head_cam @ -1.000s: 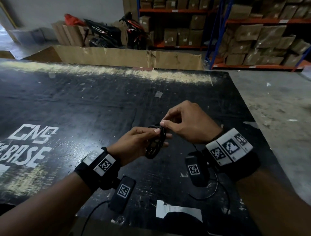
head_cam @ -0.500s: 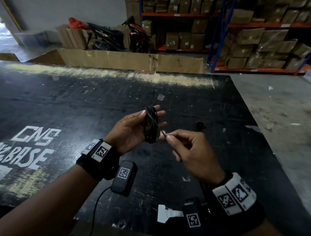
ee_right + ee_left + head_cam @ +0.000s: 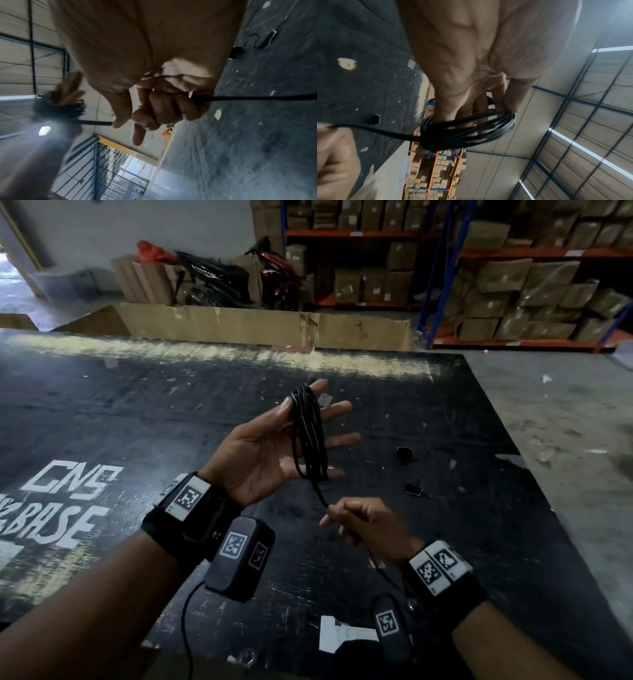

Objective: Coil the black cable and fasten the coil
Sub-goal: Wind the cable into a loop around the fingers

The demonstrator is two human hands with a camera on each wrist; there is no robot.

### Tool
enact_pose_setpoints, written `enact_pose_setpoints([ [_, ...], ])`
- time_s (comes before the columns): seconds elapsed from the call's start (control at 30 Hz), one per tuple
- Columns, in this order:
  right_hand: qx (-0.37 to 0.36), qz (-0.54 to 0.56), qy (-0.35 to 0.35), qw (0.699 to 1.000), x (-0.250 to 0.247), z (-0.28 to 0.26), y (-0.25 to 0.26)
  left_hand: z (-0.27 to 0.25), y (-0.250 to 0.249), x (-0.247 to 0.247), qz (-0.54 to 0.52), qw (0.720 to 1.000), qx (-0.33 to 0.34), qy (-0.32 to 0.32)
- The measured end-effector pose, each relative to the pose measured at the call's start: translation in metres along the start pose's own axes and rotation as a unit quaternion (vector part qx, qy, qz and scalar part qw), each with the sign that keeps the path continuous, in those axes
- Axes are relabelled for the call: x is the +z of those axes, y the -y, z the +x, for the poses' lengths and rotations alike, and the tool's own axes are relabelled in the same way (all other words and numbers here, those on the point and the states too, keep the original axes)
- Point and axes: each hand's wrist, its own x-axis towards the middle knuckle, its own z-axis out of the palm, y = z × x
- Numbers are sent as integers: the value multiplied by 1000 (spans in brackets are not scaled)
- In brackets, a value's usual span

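My left hand (image 3: 260, 453) is raised palm up over the black table (image 3: 137, 412), fingers straight and spread. The black cable (image 3: 310, 436) is wound in several loops around those fingers. In the left wrist view the thumb tip (image 3: 511, 106) presses the coil (image 3: 467, 129) against the fingers. A free strand (image 3: 320, 496) drops from the coil to my right hand (image 3: 359, 522), just below and nearer me. That hand (image 3: 163, 105) grips the strand (image 3: 257, 97) in curled fingers. The rest of the loose cable is hidden below my right wrist.
Two small black items (image 3: 405, 454) (image 3: 414, 490) lie on the table right of my hands. A white paper scrap (image 3: 339, 633) sits near the front edge. White lettering (image 3: 65, 491) marks the left. Cardboard (image 3: 260, 328) and box shelves (image 3: 513, 296) stand beyond; concrete floor (image 3: 565, 440) lies right.
My left hand has lifted and turned palm up with the coil on its fingers. My right hand has come off the top of the coil and moved down towards me, drawing the strand.
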Motion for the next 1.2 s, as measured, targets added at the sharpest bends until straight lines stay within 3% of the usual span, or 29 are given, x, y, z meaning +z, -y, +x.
enact_pose_setpoints([
  [0.1,-5,-73,5,997,-19,12,3,-10,-4,4,-7,998,-26,58],
  [0.23,-57,-162,-48,984,-51,33,30,-24,15,7,27,991,-89,96],
  [0.43,-120,-308,-48,943,-64,38,105,-33,50,0,98,985,-138,17],
  [0.6,-142,-350,-62,924,-44,21,122,-23,51,-6,130,982,-105,-93],
  [0.77,-167,-251,-100,948,-28,0,107,-16,43,-16,102,982,-43,-151],
  [0.97,-133,-6,-56,989,-2,-29,58,-8,32,-17,-17,992,19,-125],
  [1.2,-12,104,-12,994,4,-35,3,-5,20,-10,-95,993,46,-54],
])
